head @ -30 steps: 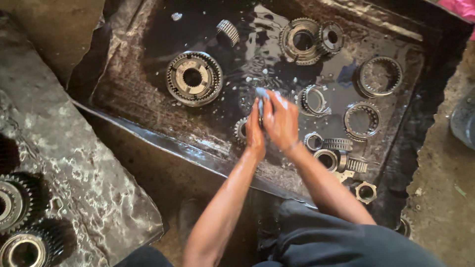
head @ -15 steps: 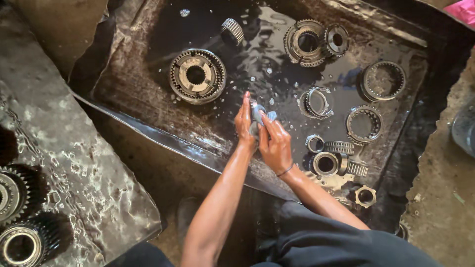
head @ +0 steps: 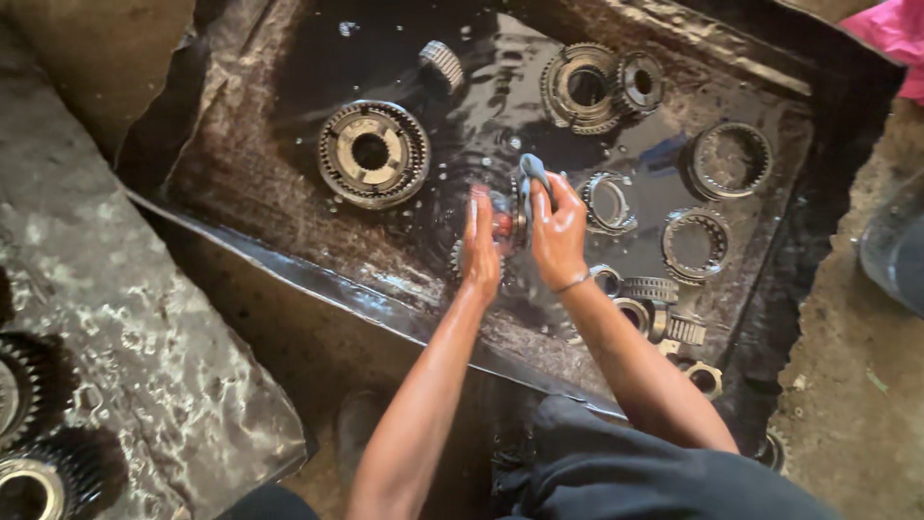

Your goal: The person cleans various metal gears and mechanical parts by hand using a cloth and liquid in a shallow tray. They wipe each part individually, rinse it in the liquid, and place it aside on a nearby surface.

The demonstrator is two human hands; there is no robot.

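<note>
kneeling over the wash tray (head: 241,193), i looked down on both arms stretched into the dark liquid. at the far left, on a wet grey slab (head: 125,337), two black gears (head: 29,433) sat at the frame edge, well apart from the tray. inside the tray, the large toothed hub (head: 372,154) lay flat toward the left, with a small ribbed roller (head: 443,64) above and to its right. my left hand (head: 479,248) stood edge-on near the middle, fingers straight and together, palm pressed against a small round part (head: 502,223) that showed only as a blurred reddish disc between the palms; i could not tell its exact kind. my right hand (head: 556,226) met it from the other side, fingers curled and clamped on a blue-grey rag (head: 531,173) that stuck up above the fingertips, the rag touching the part. a thin bangle (head: 573,283) sat on that wrist. just right of the right hand lay a toothed ring (head: 608,202), and farther back a pair of gears (head: 597,87) touching each other. toward the right wall lay two more open rings (head: 730,159), one above the other, near but apart. below my right forearm, a cluster of small bearings and collars (head: 659,308) lay close together. a pink cloth (head: 890,34) showed at the top right corner.
</note>
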